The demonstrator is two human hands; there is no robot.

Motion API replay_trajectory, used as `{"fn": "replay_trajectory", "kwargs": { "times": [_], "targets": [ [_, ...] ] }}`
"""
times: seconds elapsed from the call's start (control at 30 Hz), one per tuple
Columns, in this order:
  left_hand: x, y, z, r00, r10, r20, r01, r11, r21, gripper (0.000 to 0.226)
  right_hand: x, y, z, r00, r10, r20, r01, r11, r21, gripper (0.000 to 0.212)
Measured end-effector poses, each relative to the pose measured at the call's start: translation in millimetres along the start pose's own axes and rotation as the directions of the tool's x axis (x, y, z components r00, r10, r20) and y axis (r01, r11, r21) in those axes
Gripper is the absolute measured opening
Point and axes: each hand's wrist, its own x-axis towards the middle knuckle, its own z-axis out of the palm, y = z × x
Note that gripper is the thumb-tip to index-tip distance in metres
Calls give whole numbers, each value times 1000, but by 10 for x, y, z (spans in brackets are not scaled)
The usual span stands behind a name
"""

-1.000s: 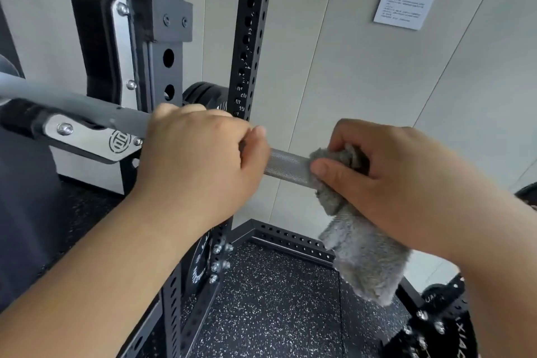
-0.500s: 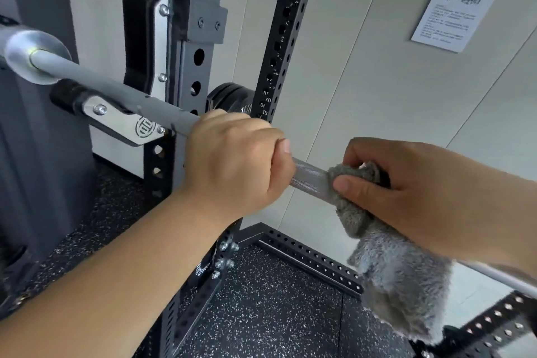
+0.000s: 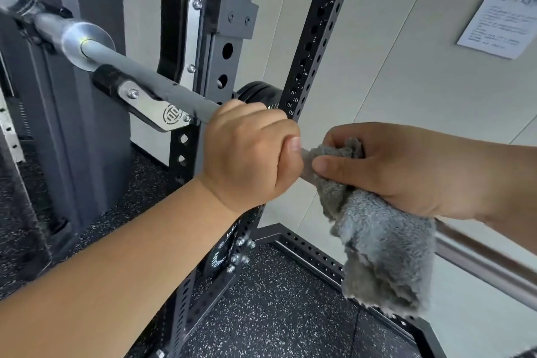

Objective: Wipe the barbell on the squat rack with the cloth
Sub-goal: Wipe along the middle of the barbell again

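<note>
Barbell (image 3: 162, 89) rests on rack hook (image 3: 157, 113). Our left hand (image 3: 250, 154) grips bare bar; right hand (image 3: 406, 171) squeezes soft cloth (image 3: 383, 253) around it. We judge steel heavy, stiff; cloth limp, light.

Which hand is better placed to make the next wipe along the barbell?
Right. The right hand holds the cloth wrapped on the barbell; the left hand grips the barbell bare, with no cloth.

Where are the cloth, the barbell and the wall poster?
cloth (image 3: 383, 247), head view, on its hanging fluffy part.
barbell (image 3: 151, 80), head view, on the bare grey shaft.
wall poster (image 3: 502, 9), head view, middle of the sheet.
</note>
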Motion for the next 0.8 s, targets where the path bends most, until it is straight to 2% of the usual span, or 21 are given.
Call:
{"fn": "replay_trajectory", "kwargs": {
  "times": [0.1, 0.2, 0.27, 0.37, 0.47, 0.53, 0.63, 0.8],
  "targets": [
    [-20, 0, -6, 1000, -9, 16, 9, 1000, -1, 47, -8, 56, 14, 999, -50, -9, 51, 987, 153, 45],
    [-12, 28, -19, 999, -26, 43, 26, 1000, -3, 48, -91, 147, -36, 978, -56, 200, -30, 915, 403, 30],
    [36, 48, -62, 994, -40, 105, 40, 999, -2, 42, -94, 194, -55, 958, -72, 276, -97, 828, 552, 26],
    [107, 50, -177, 964, -50, 260, 51, 999, 4, 31, -52, 248, -47, 944, -106, 314, -125, 763, 634, 27],
    [282, -22, -273, 908, -126, 398, 101, 991, 82, 39, -31, 252, -44, 955, -113, 273, -77, 799, 597, 30],
    [393, -100, -276, 880, -117, 461, 60, 989, 138, 46, -26, 254, -49, 969, -90, 232, -41, 862, 504, 35],
    [413, -172, -231, 834, -155, 529, 110, 987, 117, 49, -36, 230, -30, 985, -25, 171, -41, 928, 369, 49],
    [269, -182, -218, 904, -63, 423, 35, 997, 72, 31, -68, -44, -40, 992, 61, 115, -68, 996, 59, 57]
  ]
}}
